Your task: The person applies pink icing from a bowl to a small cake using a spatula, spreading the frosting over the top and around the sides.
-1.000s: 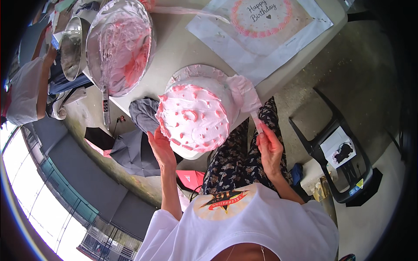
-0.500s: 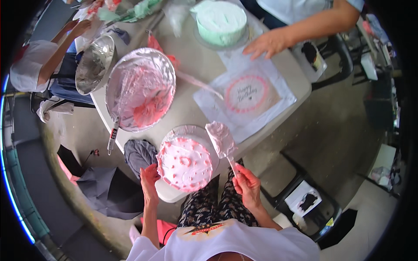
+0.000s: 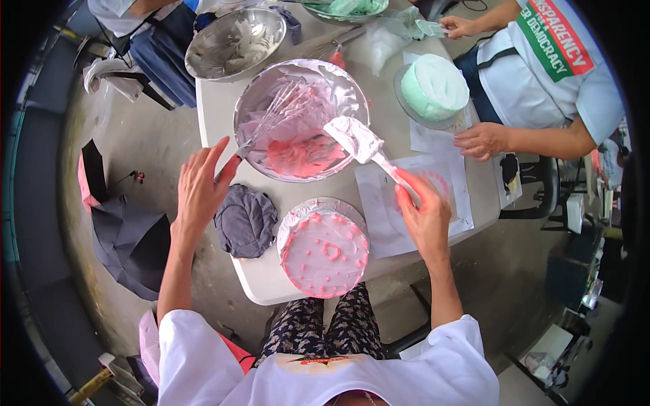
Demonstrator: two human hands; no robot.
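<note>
A: Where's the right hand (image 3: 425,215)?

B: Over the paper sheet (image 3: 379,216), fingers closed round the handle of a spatula (image 3: 369,150). The blade is coated in pale icing and hangs over the right rim of the foil bowl (image 3: 252,101).

A: And the left hand (image 3: 200,188)?

B: Fingers spread and loose, gripping nothing. It sits at the bowl's left edge, its fingertips just beside the red handle of the whisk (image 3: 274,118), which leans into the bowl. I can't tell whether they touch it.

A: What's in the bowl?

B: Pink icing (image 3: 305,154) pooled at the near side, smears up the walls.

A: The cake?

B: The pink cake (image 3: 325,254) stands on a foil board at the table's (image 3: 271,284) near edge, between the two forearms, with small blobs round its top. A grey cloth (image 3: 245,220) lies just left of it, under the left wrist.

A: Anyone else?

B: Another person at the far right, one hand (image 3: 482,140) flat on a paper, near a green cake (image 3: 435,86). A steel bowl (image 3: 235,42) stands beyond the foil one
</note>
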